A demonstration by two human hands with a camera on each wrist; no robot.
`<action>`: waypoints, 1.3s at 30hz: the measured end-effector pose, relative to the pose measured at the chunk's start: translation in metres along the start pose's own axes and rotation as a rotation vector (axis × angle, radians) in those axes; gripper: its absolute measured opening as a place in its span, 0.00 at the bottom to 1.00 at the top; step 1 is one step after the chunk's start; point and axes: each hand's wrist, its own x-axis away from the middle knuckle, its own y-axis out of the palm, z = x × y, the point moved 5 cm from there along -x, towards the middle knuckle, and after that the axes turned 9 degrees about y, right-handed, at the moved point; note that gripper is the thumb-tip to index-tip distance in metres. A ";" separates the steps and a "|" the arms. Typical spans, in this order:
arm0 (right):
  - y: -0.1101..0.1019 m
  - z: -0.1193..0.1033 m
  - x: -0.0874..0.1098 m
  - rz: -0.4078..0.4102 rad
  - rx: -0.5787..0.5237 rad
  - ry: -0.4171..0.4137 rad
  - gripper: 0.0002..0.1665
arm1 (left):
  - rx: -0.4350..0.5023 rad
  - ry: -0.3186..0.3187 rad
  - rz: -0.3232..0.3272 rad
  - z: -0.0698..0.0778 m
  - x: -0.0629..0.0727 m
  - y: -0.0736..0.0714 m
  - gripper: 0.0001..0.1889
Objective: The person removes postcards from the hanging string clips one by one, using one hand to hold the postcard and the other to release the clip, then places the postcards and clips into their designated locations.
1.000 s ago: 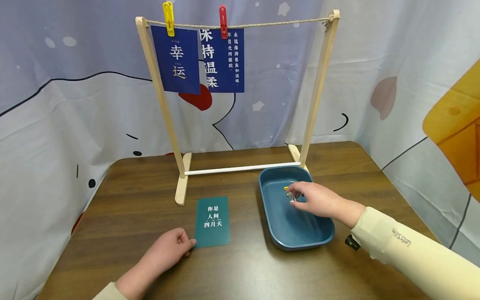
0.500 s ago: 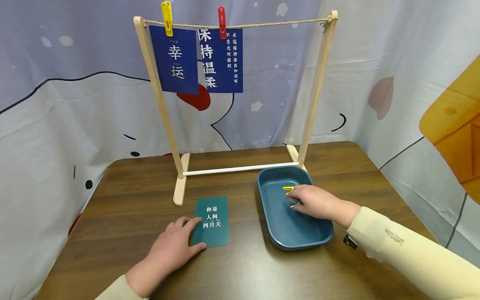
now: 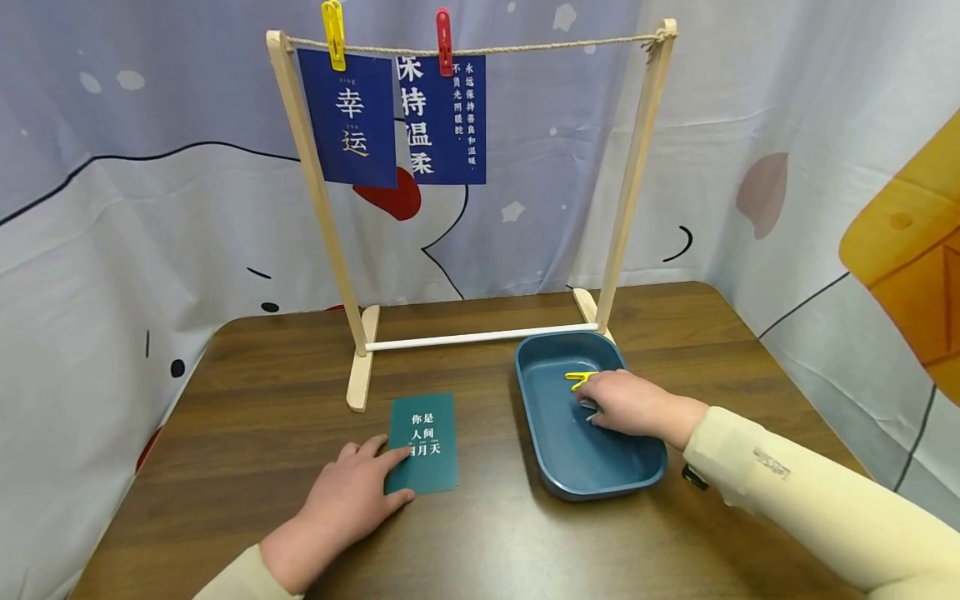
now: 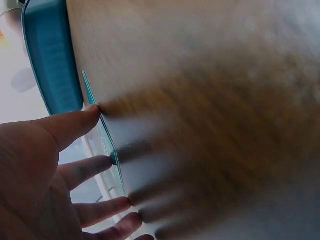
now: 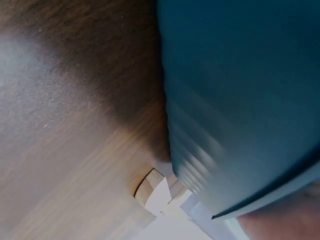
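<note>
On the table lies a green card (image 3: 438, 467) with white lettering. My left hand (image 3: 341, 496) is spread at its left edge, with thumb and fingertips touching it; the left wrist view shows these fingers (image 4: 75, 127) straight against the card (image 4: 107, 137). My right hand (image 3: 633, 404) reaches inside a dark blue tray (image 3: 585, 471), fingers bent downward. A yellow clothespin (image 3: 577, 377) lies at its fingertips, partly covered by the hand. Whether the fingers pinch it is hidden. In the right wrist view the tray's wall (image 5: 240, 100) blocks most of the hand (image 5: 295, 220).
Behind stands a wooden rack (image 3: 637, 167) with a rope (image 3: 525, 50). Two blue cards hang there, the left card (image 3: 348, 117) under a yellow clothespin (image 3: 333, 37), the right card (image 3: 450, 125) under a red clothespin (image 3: 444, 42). A patterned curtain (image 3: 187, 233) surrounds the brown table (image 3: 480, 550).
My left hand has gone from bent fingers at the green card's lower left corner to spread fingers on its left edge. The right hand has shifted slightly within the tray, exposing more yellow clothespin.
</note>
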 end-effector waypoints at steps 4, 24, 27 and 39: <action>0.003 0.001 -0.003 -0.002 0.002 -0.010 0.17 | 0.005 0.000 0.003 0.000 -0.001 0.000 0.30; 0.002 0.003 -0.005 0.026 0.071 -0.009 0.12 | 0.020 -0.003 0.007 0.002 -0.004 -0.001 0.28; 0.003 0.005 -0.005 0.042 0.083 -0.014 0.12 | 0.022 -0.003 0.009 0.001 -0.004 -0.001 0.28; 0.005 0.007 -0.005 0.062 0.095 -0.015 0.14 | 0.016 0.000 0.022 0.002 -0.004 -0.002 0.28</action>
